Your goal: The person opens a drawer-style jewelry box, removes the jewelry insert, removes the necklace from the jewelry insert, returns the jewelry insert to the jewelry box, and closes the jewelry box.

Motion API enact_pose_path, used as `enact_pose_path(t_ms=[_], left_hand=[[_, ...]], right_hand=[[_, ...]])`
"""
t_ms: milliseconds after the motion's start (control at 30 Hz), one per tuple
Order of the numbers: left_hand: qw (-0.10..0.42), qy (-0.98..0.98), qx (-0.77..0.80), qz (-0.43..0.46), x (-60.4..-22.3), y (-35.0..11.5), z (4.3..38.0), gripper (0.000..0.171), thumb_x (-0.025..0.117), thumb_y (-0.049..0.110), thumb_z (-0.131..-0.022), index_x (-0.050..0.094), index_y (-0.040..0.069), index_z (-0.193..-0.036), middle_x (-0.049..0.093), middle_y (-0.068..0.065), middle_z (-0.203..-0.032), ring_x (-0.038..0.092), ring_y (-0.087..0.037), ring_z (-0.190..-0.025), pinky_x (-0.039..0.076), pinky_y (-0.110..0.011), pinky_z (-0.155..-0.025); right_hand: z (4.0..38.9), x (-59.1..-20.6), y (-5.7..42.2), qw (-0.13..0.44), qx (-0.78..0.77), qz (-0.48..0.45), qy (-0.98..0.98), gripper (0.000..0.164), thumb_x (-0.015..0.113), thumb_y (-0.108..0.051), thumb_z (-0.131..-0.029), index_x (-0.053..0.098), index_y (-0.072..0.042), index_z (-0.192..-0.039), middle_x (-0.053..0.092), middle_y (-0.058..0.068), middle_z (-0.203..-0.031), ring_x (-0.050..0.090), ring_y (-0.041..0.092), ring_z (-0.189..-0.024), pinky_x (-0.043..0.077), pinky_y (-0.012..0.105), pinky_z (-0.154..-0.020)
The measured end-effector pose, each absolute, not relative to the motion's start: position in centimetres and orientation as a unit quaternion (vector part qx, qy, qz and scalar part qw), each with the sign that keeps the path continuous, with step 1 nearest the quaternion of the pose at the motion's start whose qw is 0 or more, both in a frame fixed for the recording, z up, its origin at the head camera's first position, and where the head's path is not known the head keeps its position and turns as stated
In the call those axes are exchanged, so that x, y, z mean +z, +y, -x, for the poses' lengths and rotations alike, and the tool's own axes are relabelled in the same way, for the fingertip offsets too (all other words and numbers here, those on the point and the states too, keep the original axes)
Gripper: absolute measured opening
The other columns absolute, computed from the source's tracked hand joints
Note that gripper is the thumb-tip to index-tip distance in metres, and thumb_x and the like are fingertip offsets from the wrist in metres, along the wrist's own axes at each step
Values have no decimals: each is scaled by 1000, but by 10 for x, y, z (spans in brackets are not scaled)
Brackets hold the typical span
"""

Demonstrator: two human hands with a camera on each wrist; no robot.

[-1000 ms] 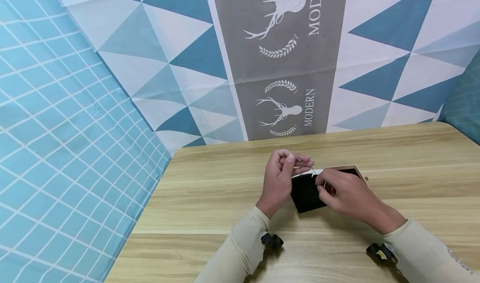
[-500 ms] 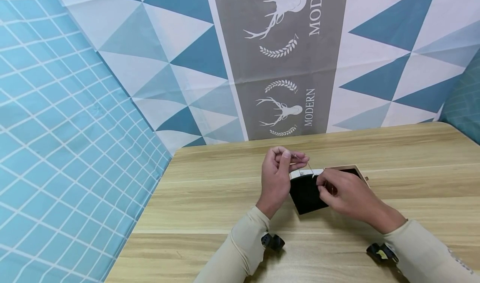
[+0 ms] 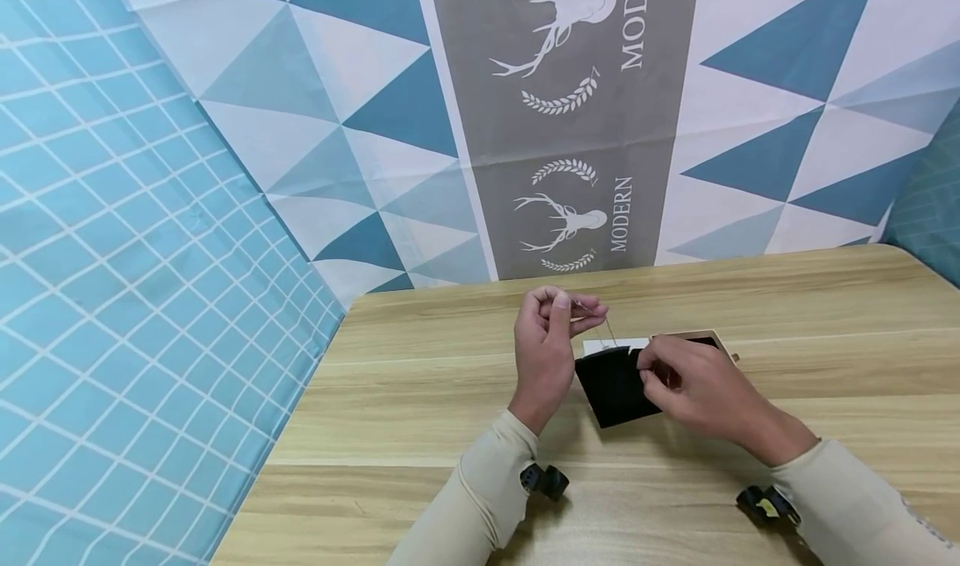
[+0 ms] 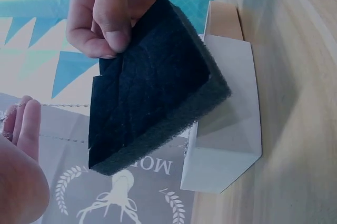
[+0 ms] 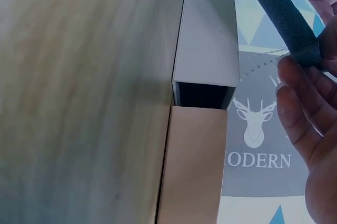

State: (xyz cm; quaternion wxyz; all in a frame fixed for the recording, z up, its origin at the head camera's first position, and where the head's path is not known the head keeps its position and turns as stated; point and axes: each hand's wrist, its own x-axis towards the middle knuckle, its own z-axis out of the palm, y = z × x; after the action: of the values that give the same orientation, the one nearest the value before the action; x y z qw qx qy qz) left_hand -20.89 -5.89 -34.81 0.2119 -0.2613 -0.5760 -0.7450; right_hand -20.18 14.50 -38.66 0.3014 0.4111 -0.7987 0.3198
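Note:
My right hand (image 3: 701, 387) pinches a black foam pad (image 3: 615, 395) by its right side, and the pad is tilted above the table. In the left wrist view, the pad (image 4: 150, 84) shows small slits along its edge. A thin chain (image 4: 63, 105) runs in two strands from the pad to my left hand (image 3: 543, 353), whose thumb and fingers pinch its far end. Behind the pad stands a small box with a white part (image 4: 231, 103) and a tan part (image 5: 195, 166). Its interior looks dark, and the pad and right hand hide much of it in the head view.
The box rests on a wood-grain table (image 3: 405, 416). A small tab (image 3: 735, 357) sticks out at its right end. Behind the table hangs a patterned cloth (image 3: 562, 149), and blue grid cloth (image 3: 142, 257) covers the left side.
My left hand has moved left and slightly away from me, widening its distance from the right hand. More of the chain now shows between them. The right hand and pad have barely shifted.

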Motion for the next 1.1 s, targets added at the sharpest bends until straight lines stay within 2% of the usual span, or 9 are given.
enact_pose_path(t_ms=[167,400,700,1100], left_hand=[[241,-567,-747,251,-345,-62,212,17,42,11,-109,46,-4,-102,66,-33,-99,72,-39,-90,58,-46,-80],[252,-560,-751,245,-341,-69,215,18,42,10,-109,44,-7,-102,64,-37,-100,69,-46,-90,58,-47,-81],[264,-559,-748,243,-337,-73,214,15,42,12,-109,44,-1,-102,66,-30,-100,71,-39,-89,58,-47,-81],[287,-563,-735,245,-330,-79,215,14,42,11,-109,44,-1,-102,65,-32,-100,71,-37,-87,58,-46,-80]], right_hand=[[202,-387,146,296,325,-419,-794,28,65,1,-76,60,-24,-88,48,-22,-78,46,-1,-63,37,11,-57],[202,-387,145,294,336,-425,-787,28,64,2,-76,60,-23,-88,48,-21,-78,47,0,-63,37,11,-57],[204,-388,146,307,340,-429,-779,25,64,1,-76,61,-21,-86,48,-20,-76,46,1,-61,37,11,-56],[202,-388,146,301,336,-424,-785,27,63,1,-77,60,-23,-88,47,-21,-77,46,0,-62,37,11,-56]])
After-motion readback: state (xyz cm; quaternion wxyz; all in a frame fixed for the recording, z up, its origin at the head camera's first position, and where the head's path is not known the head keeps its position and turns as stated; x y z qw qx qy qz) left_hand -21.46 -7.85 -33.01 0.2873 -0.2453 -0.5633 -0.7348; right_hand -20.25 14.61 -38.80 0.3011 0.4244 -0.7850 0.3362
